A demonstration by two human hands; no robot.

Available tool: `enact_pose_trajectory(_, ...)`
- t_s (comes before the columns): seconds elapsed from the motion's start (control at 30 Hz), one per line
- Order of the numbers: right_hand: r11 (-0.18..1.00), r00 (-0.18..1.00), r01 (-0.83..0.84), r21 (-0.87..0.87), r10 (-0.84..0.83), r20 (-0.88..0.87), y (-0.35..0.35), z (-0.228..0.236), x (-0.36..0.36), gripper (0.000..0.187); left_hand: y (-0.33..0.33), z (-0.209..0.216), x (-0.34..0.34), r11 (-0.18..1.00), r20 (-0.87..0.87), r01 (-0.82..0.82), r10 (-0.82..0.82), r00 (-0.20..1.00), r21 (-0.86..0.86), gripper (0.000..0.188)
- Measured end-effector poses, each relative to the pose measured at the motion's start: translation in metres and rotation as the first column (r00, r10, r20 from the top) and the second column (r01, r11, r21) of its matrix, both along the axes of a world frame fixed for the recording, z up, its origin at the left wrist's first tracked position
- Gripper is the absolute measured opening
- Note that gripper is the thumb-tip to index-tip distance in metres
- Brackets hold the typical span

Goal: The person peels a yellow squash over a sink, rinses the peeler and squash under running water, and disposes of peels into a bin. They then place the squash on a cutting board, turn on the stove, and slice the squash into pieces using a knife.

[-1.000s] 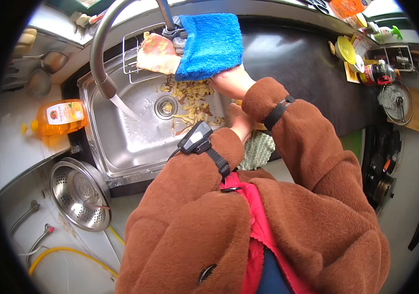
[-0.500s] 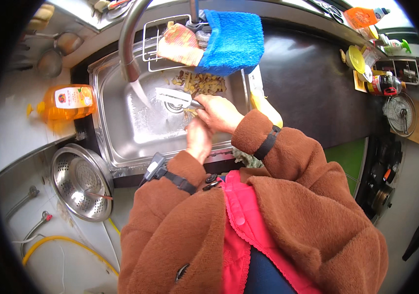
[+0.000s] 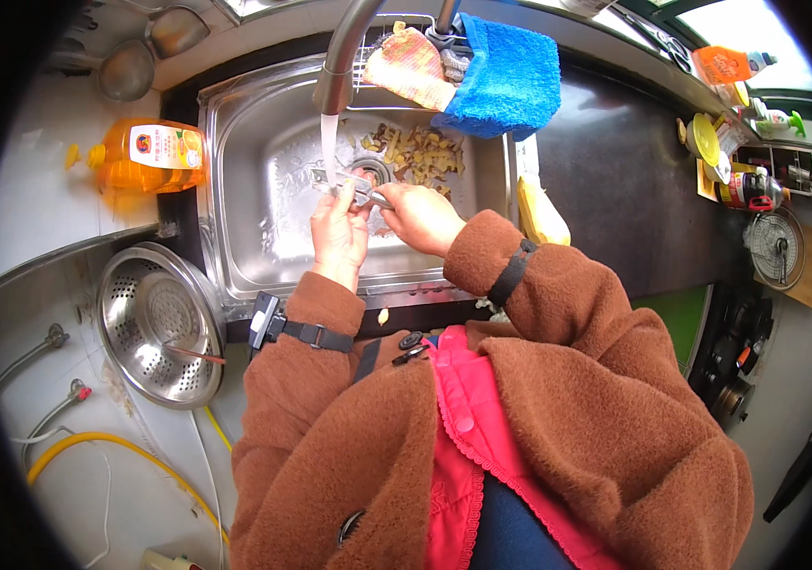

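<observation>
In my right hand [image 3: 417, 218] is the grey handle of a broad, flat-bladed metal tool [image 3: 326, 178], held over the sink [image 3: 264, 249]. My left hand [image 3: 338, 237] has its fingers closed at the blade, just below the water stream [image 3: 329, 142] falling from the curved tap [image 3: 335, 90]. Part of the tool is hidden by my fingers, so its exact kind is unclear. Yellowish-brown peelings [image 3: 415, 155] lie in the basin beyond my hands, next to the drain [image 3: 371, 169].
A pale yellow, long vegetable [image 3: 543, 215] lies by the sink's right edge. A blue towel [image 3: 506, 76] and a glove [image 3: 408, 66] hang on a wire rack behind. Left of the sink are an orange soap bottle [image 3: 154, 157] and, lower, a steel colander [image 3: 161, 323].
Both hands have brought the tool nearer and under the tap's stream. My left hand has moved left and up to the blade. The whole view has shifted slightly.
</observation>
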State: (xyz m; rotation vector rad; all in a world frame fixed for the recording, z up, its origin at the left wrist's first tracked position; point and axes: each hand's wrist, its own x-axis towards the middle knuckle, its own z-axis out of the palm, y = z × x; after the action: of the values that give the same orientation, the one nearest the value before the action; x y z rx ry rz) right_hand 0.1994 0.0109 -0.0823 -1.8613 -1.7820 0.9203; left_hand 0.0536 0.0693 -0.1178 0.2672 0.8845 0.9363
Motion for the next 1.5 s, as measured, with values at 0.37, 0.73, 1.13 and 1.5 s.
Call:
enact_pose_trajectory(0.37,0.999,0.999,0.045,-0.007,-0.045,-0.018,-0.002,-0.002,-0.006,0.025,0.017,-0.015,-0.007,0.999,-0.092,-0.035,0.036,0.995,0.005,0.026)
enact_pose_trajectory(0.73,0.998,0.998,0.055,-0.017,-0.056,-0.037,-0.008,-0.004,-0.003,0.022,0.035,-0.018,-0.017,0.999,-0.111,-0.048,0.046,0.993,-0.018,0.033)
enact_pose_trajectory(1.13,0.989,0.975,0.139,-0.046,-0.145,-0.167,-0.014,-0.005,-0.003,0.034,0.007,-0.006,0.006,0.999,-0.103,0.035,-0.039,0.994,-0.04,0.022)
enact_pose_trajectory(1.5,0.828,0.486,0.075,-0.555,-0.517,-0.705,-0.007,-0.002,0.003,0.021,0.02,-0.014,-0.002,1.0,-0.036,-0.008,0.007,0.999,-0.011,0.027)
